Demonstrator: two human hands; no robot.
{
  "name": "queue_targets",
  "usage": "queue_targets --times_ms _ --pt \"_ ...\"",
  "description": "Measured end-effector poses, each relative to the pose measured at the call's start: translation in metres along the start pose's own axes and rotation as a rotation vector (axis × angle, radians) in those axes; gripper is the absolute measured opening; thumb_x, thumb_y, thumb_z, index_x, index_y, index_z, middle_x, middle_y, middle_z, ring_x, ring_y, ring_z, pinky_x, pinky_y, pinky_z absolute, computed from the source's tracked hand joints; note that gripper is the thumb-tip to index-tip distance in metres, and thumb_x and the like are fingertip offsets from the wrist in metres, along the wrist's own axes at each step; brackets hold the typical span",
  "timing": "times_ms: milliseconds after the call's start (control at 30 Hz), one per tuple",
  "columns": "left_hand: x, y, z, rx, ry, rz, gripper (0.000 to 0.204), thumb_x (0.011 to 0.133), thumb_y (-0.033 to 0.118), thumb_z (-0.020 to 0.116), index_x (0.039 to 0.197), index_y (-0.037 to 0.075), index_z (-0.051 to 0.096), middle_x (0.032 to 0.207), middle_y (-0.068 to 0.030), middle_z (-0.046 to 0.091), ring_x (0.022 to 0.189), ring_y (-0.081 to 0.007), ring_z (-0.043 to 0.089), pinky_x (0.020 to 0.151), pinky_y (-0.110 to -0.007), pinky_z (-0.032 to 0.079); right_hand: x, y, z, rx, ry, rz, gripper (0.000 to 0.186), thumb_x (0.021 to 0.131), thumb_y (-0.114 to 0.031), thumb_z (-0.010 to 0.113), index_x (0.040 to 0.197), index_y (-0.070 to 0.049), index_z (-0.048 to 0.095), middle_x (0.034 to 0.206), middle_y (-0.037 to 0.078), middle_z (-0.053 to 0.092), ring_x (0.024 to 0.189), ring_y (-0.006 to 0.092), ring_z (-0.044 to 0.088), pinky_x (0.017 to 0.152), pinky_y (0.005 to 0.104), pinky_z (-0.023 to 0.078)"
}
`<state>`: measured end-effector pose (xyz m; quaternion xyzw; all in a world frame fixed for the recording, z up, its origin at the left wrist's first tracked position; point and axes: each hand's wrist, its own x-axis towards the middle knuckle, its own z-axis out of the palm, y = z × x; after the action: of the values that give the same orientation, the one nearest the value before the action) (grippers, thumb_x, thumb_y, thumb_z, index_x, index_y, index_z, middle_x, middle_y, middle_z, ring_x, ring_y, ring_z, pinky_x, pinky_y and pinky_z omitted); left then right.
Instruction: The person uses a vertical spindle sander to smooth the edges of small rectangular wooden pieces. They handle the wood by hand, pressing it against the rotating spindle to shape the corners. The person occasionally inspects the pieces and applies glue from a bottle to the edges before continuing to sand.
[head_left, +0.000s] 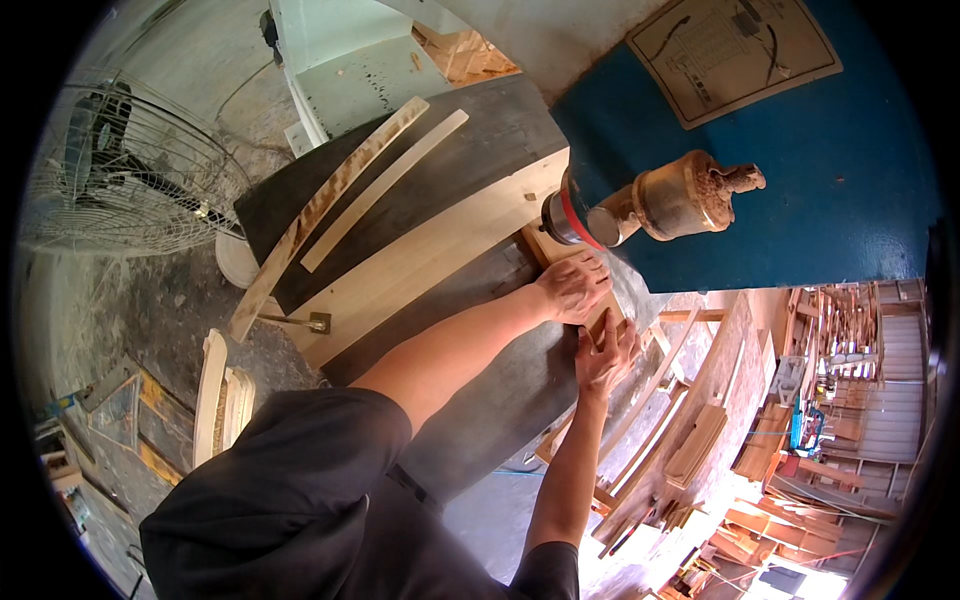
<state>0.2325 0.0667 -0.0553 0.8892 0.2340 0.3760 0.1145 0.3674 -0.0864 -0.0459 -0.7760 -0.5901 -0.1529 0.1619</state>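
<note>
I am finding the flat brown wooden block (547,248) lying on the grey metal bench (510,370), long axis running upper left to lower right, under the curled left hand (575,287), grip undeterminable, nearer the red-and-black disc (565,217), and the spread-fingered right hand (606,358).

Workshop gear surrounds a dark table (505,120) whose far left part carries two slender wooden strips, a long curved one (313,212) jutting past its edge and a shorter one (388,188). A wire-cage fan (140,170) stands left of the table, pale curved wooden pieces (212,390) below the fan, nearer the table's lower left. Right of the table rise a blue panel (800,200) bearing a tan diagram sheet (735,55) and, farther off, stacked timber (845,330).
</note>
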Motion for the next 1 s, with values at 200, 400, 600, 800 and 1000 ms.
queue_targets --times_ms 200,400,600,800,1000 --pt "0.0019 0.0000 -0.0012 -0.002 -0.020 -0.004 0.028 0.085 0.018 0.074 0.110 0.005 0.072 0.118 -0.0111 0.073 0.120 -0.0278 0.066 0.110 -0.040 0.049 0.0018 0.0011 -0.0005 0.017 -0.009 0.007 0.063 0.080 -0.032 0.091 0.138 -0.014 0.076 0.149 0.025 0.060 0.138 0.0485 0.051 0.118 0.0588 0.042" --pt "0.0034 -0.0008 0.0014 0.003 -0.004 -0.001 0.029 0.085 0.018 0.074 0.111 0.006 0.072 0.118 -0.0109 0.074 0.118 -0.0275 0.068 0.109 -0.040 0.050 0.0037 0.0046 0.0020 0.021 -0.001 -0.007 0.063 0.080 -0.033 0.090 0.138 -0.014 0.076 0.150 0.026 0.059 0.139 0.0494 0.051 0.121 0.0594 0.039" --pt "0.0047 -0.0011 0.0017 0.034 0.011 0.010 0.029 0.085 0.019 0.074 0.110 0.006 0.071 0.115 -0.0103 0.074 0.115 -0.0267 0.069 0.104 -0.039 0.052 0.0049 0.0064 0.0044 0.028 -0.004 0.001 0.064 0.079 -0.033 0.091 0.138 -0.014 0.076 0.149 0.026 0.059 0.139 0.0491 0.051 0.122 0.0595 0.038" --pt "0.0063 -0.0008 0.0012 0.031 0.029 0.012 0.025 0.085 0.020 0.073 0.106 0.007 0.072 0.110 -0.0098 0.074 0.110 -0.0263 0.071 0.098 -0.039 0.055 0.0060 0.0086 0.0054 0.012 0.006 -0.007 0.064 0.079 -0.035 0.090 0.138 -0.015 0.076 0.148 0.024 0.060 0.137 0.0486 0.051 0.120 0.0594 0.040" --pt "0.0076 -0.0004 -0.0014 0.038 0.034 0.012 0.018 0.086 0.021 0.073 0.098 0.008 0.072 0.102 -0.0095 0.075 0.104 -0.0263 0.073 0.095 -0.039 0.055 0.0085 0.0041 0.0009 0.007 -0.025 0.019 0.065 0.078 -0.031 0.092 0.139 -0.015 0.075 0.149 0.024 0.060 0.139 0.0469 0.051 0.122 0.0594 0.038"
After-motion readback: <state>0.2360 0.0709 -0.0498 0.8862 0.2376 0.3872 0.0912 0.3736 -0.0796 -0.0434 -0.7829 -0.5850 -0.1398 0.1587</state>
